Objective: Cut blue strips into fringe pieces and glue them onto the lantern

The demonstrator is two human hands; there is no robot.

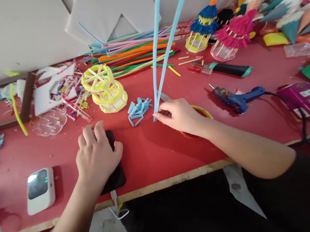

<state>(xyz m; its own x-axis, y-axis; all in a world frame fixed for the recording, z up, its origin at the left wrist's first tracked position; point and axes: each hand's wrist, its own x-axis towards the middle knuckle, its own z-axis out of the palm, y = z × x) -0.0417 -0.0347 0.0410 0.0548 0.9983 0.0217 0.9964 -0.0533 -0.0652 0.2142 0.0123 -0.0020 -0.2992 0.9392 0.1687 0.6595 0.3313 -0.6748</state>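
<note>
My right hand [177,116] pinches two long light-blue pipe cleaners [156,37] near their lower ends. They stand up from my fingertips and spread into a V that leaves the top of the view. Beneath this hand, scissors show a metal blade [165,96] and part of a yellow-orange handle [204,111]; whether the hand also grips them, I cannot tell. Just left of it lies a small heap of cut blue pieces [139,111]. My left hand [97,152] rests with fingers apart over a black phone [118,178], hiding much of it.
A yellow two-tier frame [106,88] stands behind the blue pieces. Bundled colourful pipe cleaners [138,53] lie at the back. To the right are a cutter knife [232,69], a corded glue gun [237,99] and decorated figures [205,25]. A white device [40,190] sits front left.
</note>
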